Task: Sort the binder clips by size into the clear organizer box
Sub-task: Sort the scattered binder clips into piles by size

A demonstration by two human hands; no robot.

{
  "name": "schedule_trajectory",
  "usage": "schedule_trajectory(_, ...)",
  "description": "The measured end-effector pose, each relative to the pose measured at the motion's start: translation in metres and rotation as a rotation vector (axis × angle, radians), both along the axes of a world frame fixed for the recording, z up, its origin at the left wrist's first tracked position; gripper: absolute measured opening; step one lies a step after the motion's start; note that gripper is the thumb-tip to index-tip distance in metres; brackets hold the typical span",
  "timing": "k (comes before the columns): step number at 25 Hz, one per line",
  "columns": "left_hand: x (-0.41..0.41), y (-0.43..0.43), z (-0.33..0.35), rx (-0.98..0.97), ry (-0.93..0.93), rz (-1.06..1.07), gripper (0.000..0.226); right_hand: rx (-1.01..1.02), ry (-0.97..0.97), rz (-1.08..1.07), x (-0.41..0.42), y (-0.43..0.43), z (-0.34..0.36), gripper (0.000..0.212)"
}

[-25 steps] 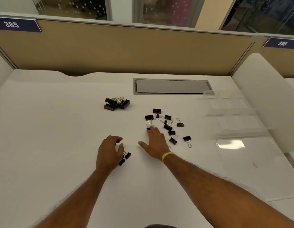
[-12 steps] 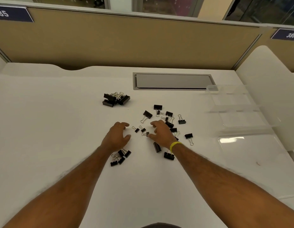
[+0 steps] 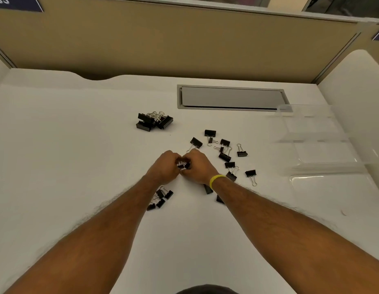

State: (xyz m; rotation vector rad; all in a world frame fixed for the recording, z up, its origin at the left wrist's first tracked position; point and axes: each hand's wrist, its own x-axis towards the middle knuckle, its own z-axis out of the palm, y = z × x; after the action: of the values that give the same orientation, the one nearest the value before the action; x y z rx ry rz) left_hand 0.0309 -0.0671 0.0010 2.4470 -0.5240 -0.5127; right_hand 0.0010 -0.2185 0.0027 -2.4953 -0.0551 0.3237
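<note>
– Two hands meet over the middle of the counter (image 3: 78,166). What are the fingers doing?

– The left hand (image 3: 165,169) and right hand (image 3: 198,167) sit knuckle to knuckle. The fingers (image 3: 173,158) of both are curled in tight round some small clips (image 3: 183,165) pinched between them. How many are in there I cannot tell.

– And the other clips?

– The big clips (image 3: 154,122) lie in a heap farther back on the left, black bodies with silver handles tangled together. The loose clips (image 3: 224,157), about a dozen, are scattered to the right of the hands, some touching and some apart. Two of them lie partly under the right wrist. A bunch (image 3: 161,198) of four little ones lies just beside the left forearm.

– Where is the box?

– The box (image 3: 315,141) stands at the right edge of the counter, well apart from the hands. It is clear, and its dividers are faint. A flat clear lid (image 3: 328,192) lies just in front of it.

– And around all that?

– The counter is white, with a grey flap (image 3: 231,97) set into it at the back. A tan partition (image 3: 184,43) rises behind, and a white panel (image 3: 358,85) stands on the right. A yellow band (image 3: 216,180) circles the right wrist.
</note>
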Motion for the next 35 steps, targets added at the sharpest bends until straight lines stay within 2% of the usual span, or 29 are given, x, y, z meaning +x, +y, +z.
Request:
schedule_trajectory(3, -0.005, 0.002, 0.0, -0.074, -0.003, 0.081, 0.022, 0.036, -0.004, -0.043, 0.001, 0.0, 0.0, 0.03)
schedule_trajectory(6, -0.009, 0.002, 0.002, -0.081, -0.001, 0.092, 0.029, 0.024, 0.01, -0.059, 0.001, 0.002, 0.002, 0.02)
schedule_trajectory(10, -0.012, 0.004, 0.0, 0.05, -0.059, 0.099, 0.021, -0.069, 0.015, -0.03, -0.003, 0.011, 0.002, 0.015)
schedule_trajectory(14, -0.011, 0.01, 0.002, 0.186, -0.076, 0.051, 0.015, -0.114, 0.074, -0.045, -0.004, 0.018, 0.004, 0.037)
schedule_trajectory(18, -0.014, 0.015, 0.003, 0.209, -0.067, 0.045, 0.015, -0.158, 0.076, -0.026, -0.005, 0.021, 0.007, 0.018)
schedule_trajectory(25, -0.016, 0.016, 0.008, 0.261, -0.073, -0.01, 0.008, -0.33, 0.048, 0.07, -0.015, 0.029, 0.008, 0.016)
schedule_trajectory(29, -0.016, 0.023, 0.004, 0.266, -0.077, -0.03, 0.019, -0.237, 0.056, -0.011, -0.021, 0.028, 0.01, 0.012)
schedule_trajectory(35, -0.021, 0.026, -0.001, 0.241, -0.12, 0.027, 0.012, -0.026, 0.039, -0.106, -0.045, 0.025, 0.015, 0.009)
